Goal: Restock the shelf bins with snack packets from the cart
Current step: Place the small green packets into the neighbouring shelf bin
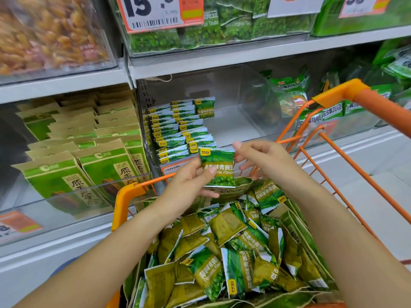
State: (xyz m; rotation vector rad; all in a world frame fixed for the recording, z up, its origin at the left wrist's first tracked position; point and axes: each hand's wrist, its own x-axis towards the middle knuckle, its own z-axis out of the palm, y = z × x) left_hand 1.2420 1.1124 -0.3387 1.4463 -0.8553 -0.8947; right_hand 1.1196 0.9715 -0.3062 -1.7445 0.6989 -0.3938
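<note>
1. Below both hands, the cart [127,194] holds a loose heap of packets [224,258].
2. The left hand [189,185] grips a packet [219,168] by its left edge, upright over the cart.
3. The right hand [259,157] pinches that packet's top right corner.
4. Just beyond the hands, the bin [231,132] has neat rows [178,130] at its left.

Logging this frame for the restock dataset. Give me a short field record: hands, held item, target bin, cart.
left hand: left hand grips the lower left of the packet
right hand: right hand pinches the packet's top right corner
held item: green pea packet, upright, face to camera, above the cart
target bin: clear bin, neat rows of matching packets at its left, right part bare
cart: orange cart, loose heap of packets inside
</note>
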